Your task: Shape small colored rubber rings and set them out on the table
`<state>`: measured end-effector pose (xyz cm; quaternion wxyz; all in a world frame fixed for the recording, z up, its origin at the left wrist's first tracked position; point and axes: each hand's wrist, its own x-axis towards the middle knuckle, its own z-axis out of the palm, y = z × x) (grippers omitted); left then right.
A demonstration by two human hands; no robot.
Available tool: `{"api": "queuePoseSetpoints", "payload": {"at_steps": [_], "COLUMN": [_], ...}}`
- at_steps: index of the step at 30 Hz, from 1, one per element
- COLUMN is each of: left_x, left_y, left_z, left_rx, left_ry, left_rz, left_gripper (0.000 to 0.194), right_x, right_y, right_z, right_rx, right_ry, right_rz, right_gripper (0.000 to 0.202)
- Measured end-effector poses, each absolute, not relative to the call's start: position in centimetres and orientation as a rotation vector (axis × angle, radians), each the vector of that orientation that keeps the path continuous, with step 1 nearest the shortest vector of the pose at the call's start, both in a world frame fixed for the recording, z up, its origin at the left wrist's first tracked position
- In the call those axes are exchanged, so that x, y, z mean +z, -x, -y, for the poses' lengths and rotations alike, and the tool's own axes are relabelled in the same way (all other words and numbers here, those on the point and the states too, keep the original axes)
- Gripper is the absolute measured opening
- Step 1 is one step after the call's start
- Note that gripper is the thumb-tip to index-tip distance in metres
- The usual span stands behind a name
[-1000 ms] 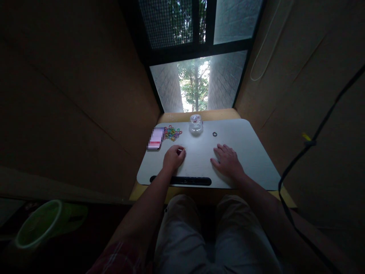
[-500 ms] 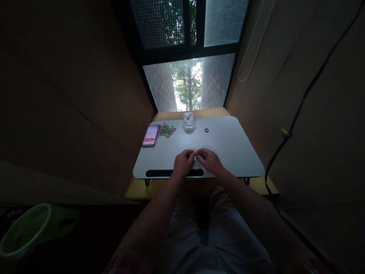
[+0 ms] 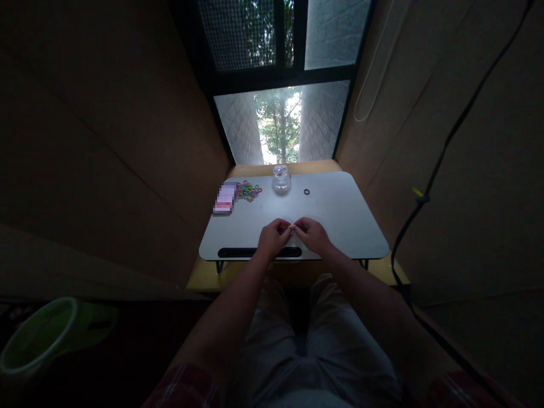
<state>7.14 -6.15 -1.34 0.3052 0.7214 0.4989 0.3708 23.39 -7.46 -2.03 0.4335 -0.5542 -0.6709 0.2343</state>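
Note:
Over the front part of the white folding table (image 3: pixel 348 226), my left hand (image 3: pixel 274 235) and my right hand (image 3: pixel 312 233) meet fingertip to fingertip. Both are closed in a pinch on a small pale-yellow hair tie (image 3: pixel 292 226), mostly covered by the fingers. Farther back lies a single dark hair tie (image 3: pixel 306 192), apart from the others. A pile of coloured hair ties (image 3: pixel 249 191) spreads at the back left. Behind my hands stands a clear plastic jar (image 3: pixel 281 180), with something small and reddish near its top.
A phone (image 3: pixel 225 198) lies left of the pile. The table has a black slot (image 3: pixel 238 253) along its front edge. A dark cable (image 3: pixel 440 153) hangs at the right. A green basket (image 3: pixel 63 334) is low at the left, and a window (image 3: pixel 280 124) is behind the table.
The yellow hair tie now looks flatter between my fingertips, where a rounder loop showed before. My hands stay in nearly the same place; the view has shifted slightly.

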Motion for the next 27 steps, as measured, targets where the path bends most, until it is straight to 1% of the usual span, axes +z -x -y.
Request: {"api": "queuePoseSetpoints", "payload": {"at_steps": [6,18,27], "left_x": [-1.4,-1.76,-1.78], "left_y": [-7.15,-7.27,-7.2], "left_z": [5.97,5.74,5.68], "left_rx": [0.98,0.994,0.975], "left_ry": [-1.924,-1.87,-1.871], "left_rz": [-1.381,-1.354,-1.325], "left_gripper": [0.022,0.023,0.028], "right_x": [-2.5,-2.42,-2.51], "right_y": [-23.58,-23.52,-23.47], "right_z": [7.28,7.38,7.44], "right_rx": [0.585,0.584,0.613], "right_ry": [1.38,1.382,1.301], "right_rz": [1.671,1.635,1.627], "right_gripper": [0.015,0.013,0.019]}}
